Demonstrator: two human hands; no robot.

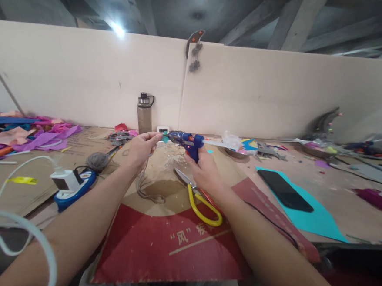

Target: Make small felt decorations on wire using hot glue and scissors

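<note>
My right hand [203, 164] is closed around the handle of a blue hot glue gun [187, 139], with a clear glue stick [215, 143] poking out of its back end. The gun's nozzle points left, toward my left hand [145, 146]. Between the thumb and fingers of that hand is a small teal piece [165, 137], close to or touching the nozzle; I cannot tell which. Scissors [194, 190] with yellow handles lie below on the red and tan cardboard [146, 246], partly under my right wrist. A grey cord [145, 194] lies beneath my left hand.
A power strip [75, 192] with a white charger sits at left beside a ball of grey yarn [97, 161]. A bottle [145, 113] stands at the back panel. Coloured scraps [43, 136] pile up far left. At right, a black phone [284, 188] rests on a turquoise sheet [327, 222].
</note>
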